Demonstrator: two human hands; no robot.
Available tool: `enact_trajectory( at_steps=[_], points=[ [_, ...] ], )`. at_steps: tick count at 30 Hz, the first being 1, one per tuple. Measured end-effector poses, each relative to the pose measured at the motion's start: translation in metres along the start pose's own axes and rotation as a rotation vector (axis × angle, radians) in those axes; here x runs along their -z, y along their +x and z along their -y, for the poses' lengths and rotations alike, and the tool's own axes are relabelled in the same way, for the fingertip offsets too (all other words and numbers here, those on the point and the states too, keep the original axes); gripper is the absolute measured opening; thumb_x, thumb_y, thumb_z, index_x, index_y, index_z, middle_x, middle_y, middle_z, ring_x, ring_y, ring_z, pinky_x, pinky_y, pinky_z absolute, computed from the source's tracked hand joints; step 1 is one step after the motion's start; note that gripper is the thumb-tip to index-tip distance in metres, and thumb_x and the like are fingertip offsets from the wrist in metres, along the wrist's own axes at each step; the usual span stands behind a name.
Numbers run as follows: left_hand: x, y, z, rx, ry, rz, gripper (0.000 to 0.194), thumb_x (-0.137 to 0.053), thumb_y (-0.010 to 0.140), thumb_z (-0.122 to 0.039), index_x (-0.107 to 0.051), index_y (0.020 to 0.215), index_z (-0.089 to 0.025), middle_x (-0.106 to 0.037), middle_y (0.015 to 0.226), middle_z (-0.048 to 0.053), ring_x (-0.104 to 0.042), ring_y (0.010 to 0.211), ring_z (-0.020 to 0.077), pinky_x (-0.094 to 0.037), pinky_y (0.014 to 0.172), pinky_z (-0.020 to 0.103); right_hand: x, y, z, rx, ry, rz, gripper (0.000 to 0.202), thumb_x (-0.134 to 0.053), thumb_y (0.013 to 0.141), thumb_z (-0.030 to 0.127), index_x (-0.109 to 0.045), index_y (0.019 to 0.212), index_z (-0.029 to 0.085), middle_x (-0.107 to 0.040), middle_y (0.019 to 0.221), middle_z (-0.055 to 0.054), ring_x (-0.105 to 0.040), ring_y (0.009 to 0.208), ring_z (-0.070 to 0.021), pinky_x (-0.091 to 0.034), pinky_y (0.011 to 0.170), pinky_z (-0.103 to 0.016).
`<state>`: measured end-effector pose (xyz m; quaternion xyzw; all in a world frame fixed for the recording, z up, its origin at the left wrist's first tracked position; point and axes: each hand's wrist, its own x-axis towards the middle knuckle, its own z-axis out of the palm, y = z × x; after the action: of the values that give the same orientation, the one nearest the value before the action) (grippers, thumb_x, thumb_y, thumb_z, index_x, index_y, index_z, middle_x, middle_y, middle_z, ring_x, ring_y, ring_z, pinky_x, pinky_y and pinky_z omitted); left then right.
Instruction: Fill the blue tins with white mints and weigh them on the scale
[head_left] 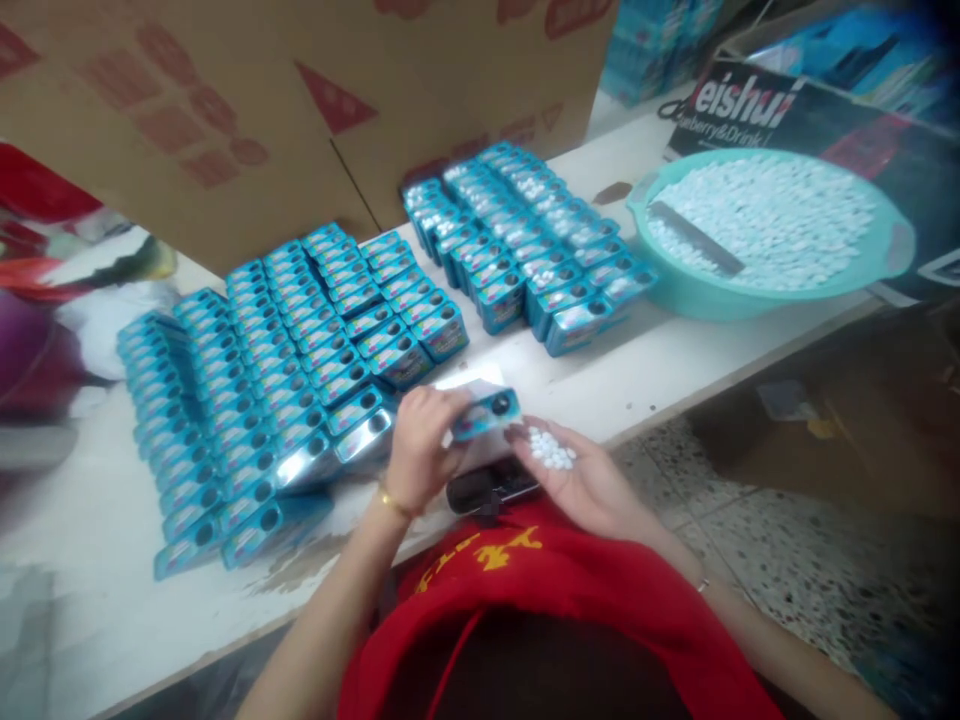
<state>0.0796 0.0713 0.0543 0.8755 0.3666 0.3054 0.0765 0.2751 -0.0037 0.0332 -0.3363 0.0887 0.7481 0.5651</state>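
Observation:
My left hand (pixel 426 445) is closed round a small blue box (pixel 486 414) with a round dark hole in its top, tilted toward my other hand. Close against the box's right end, my right hand (pixel 589 485) is cupped palm up and holds a small heap of white tablets (pixel 551 450). Rows of similar blue boxes (pixel 255 370) stand to the left. A second block of blue boxes (pixel 517 230) stands farther back, some with white tablets on top. At the right, a turquoise basin (pixel 750 300) is full of white tablets, with a flat grey strip (pixel 697 238) lying on them.
A large cardboard carton (pixel 300 110) rises behind the boxes on the white table (pixel 97 620). Behind the basin is a black printed carton (pixel 750 110). A dark object (pixel 487 488), perhaps a phone, lies at the table's front edge, near the red apron (pixel 555 560).

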Motion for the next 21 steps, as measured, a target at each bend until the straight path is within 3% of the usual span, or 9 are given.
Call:
enact_trajectory(
  at_steps=[2, 4, 10, 15, 21],
  points=[
    [0.003, 0.004, -0.009, -0.16, 0.109, -0.02, 0.034, -0.061, 0.08, -0.019, -0.055, 0.113, -0.025, -0.065, 0.109, 0.007, -0.057, 0.096, 0.0216, -0.041, 0.085, 0.039, -0.004, 0.007, -0.005, 0.009, 0.024, 0.041, 0.016, -0.053, 0.086, 0.015, -0.066, 0.095, 0.012, -0.073, 0.094, -0.007, -0.068, 0.092, -0.0148, -0.056, 0.087, -0.028],
    [0.005, 0.006, -0.014, -0.23, 0.204, -0.039, 0.03, -0.06, 0.08, -0.016, -0.056, 0.108, -0.026, -0.066, 0.105, 0.005, -0.057, 0.092, 0.021, -0.039, 0.083, 0.039, -0.009, 0.012, -0.008, 0.02, 0.057, 0.043, 0.016, -0.052, 0.086, 0.014, -0.066, 0.094, 0.013, -0.073, 0.092, -0.005, -0.068, 0.087, -0.0129, -0.056, 0.084, -0.026],
    [0.005, 0.002, -0.014, -0.241, 0.254, -0.048, 0.032, -0.06, 0.078, -0.014, -0.056, 0.107, -0.026, -0.067, 0.102, 0.006, -0.058, 0.092, 0.0218, -0.035, 0.081, 0.039, -0.022, 0.015, -0.009, -0.016, 0.096, 0.051, 0.013, -0.054, 0.084, 0.012, -0.066, 0.088, 0.012, -0.072, 0.09, -0.006, -0.067, 0.086, -0.0134, -0.055, 0.085, -0.026],
    [0.0, -0.002, -0.007, -0.018, 0.064, -0.05, 0.039, -0.064, 0.075, -0.02, -0.053, 0.112, -0.025, -0.065, 0.1, 0.006, -0.058, 0.089, 0.0216, -0.036, 0.083, 0.039, -0.021, 0.011, -0.005, 0.028, 0.063, 0.072, 0.015, -0.054, 0.085, 0.013, -0.067, 0.092, 0.012, -0.072, 0.099, -0.007, -0.066, 0.094, -0.0138, -0.052, 0.093, -0.028],
    [-0.014, -0.009, 0.007, 0.295, -0.171, -0.055, 0.037, -0.066, 0.075, -0.024, -0.053, 0.11, -0.02, -0.061, 0.101, 0.005, -0.059, 0.093, 0.02, -0.045, 0.082, 0.033, -0.009, 0.005, 0.005, 0.026, 0.025, -0.012, 0.015, -0.054, 0.084, 0.013, -0.067, 0.092, 0.01, -0.072, 0.096, -0.011, -0.066, 0.102, -0.0177, -0.051, 0.095, -0.028]
  ],
)
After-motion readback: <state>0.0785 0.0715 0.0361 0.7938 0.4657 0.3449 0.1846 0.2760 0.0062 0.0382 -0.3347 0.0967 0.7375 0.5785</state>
